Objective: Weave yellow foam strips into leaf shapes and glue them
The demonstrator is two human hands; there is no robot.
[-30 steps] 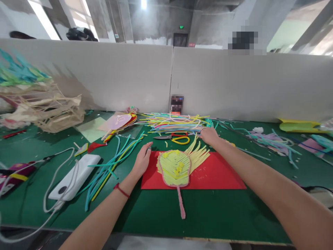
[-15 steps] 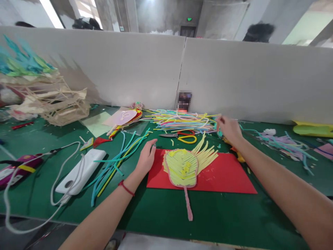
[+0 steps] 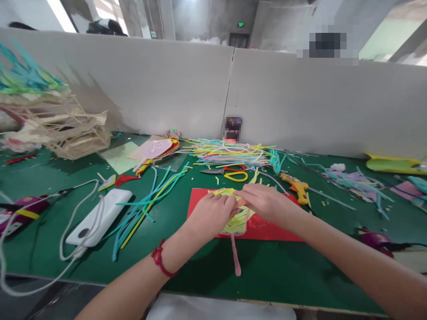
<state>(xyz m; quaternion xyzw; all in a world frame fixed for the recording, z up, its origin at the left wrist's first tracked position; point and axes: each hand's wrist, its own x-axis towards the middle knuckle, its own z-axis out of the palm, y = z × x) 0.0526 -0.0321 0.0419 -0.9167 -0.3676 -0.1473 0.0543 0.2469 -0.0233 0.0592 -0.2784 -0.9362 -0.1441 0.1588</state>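
Now left hand (image 3: 213,212) and right hand (image 3: 263,200) sat curled over the yellow fan (image 3: 235,228) on the red sheet (image 3: 265,230), any grip impossible to tell! Close fingerwork, seemingly; the next move called for a light touch.

The hands (image 3: 213,213) hide much of the fan (image 3: 234,227); whether they hold anything is unclear. Far left of the fan, the frame crops a purple tool (image 3: 31,210).

1. My table (image 3: 200,271) is green.
2. A red sheet (image 3: 267,231) lies flat on it before me.
3. Beyond it lie scissors (image 3: 223,171), then a heap of coloured strips (image 3: 230,154).
4. On my left, a white power bank (image 3: 103,215).
5. On my right, a yellow glue gun (image 3: 301,192).
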